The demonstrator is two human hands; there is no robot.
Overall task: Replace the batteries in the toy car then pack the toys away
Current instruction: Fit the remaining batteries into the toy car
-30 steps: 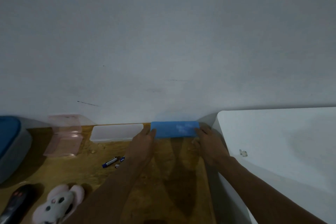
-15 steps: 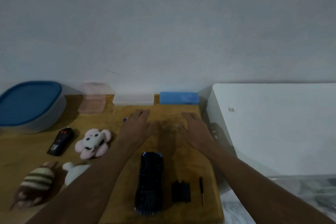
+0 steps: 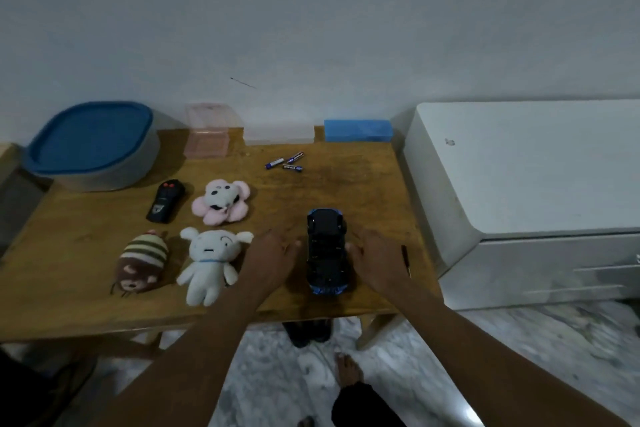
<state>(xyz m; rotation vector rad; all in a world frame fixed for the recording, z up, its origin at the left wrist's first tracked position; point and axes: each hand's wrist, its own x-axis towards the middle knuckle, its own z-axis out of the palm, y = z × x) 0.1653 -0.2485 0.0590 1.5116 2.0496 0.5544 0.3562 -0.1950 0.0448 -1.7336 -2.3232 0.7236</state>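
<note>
- framing the toy car between both hands. it sits near the front edge of the wooden table and appears to lie belly-up, its dark underside towards us.
- left hand: palm down just left of the car, fingers straight and loosely spread, holding nothing. the thumb is just beside the car's flank.
- right hand: palm down just right of the car, fingers spread wide, holding nothing. the thumb is at the car's side, but we cannot tell whether it makes contact.
- step in hand, as we judge it: the start of the battery swap, with both hands placed to steady or lift the car. in this dim view we cannot tell whether the battery cover is on or off.
- next move, as we judge it: grip the car by both flanks, then take up the screwdriver lying just right of the right hand. a thin tool calls for a firm hold on the car.
- counts, task items: 1 car, 1 screwdriver, 1 black remote and 3 loose batteries near the far edge, well apart from the car.
- counts, plush toys: 3, namely pink plush, white plush and striped plush.
- counts, containers along the wall: 3 small boxes, namely pink box, clear box and blue box. there is also 1 blue-lidded tub at far left.
</note>
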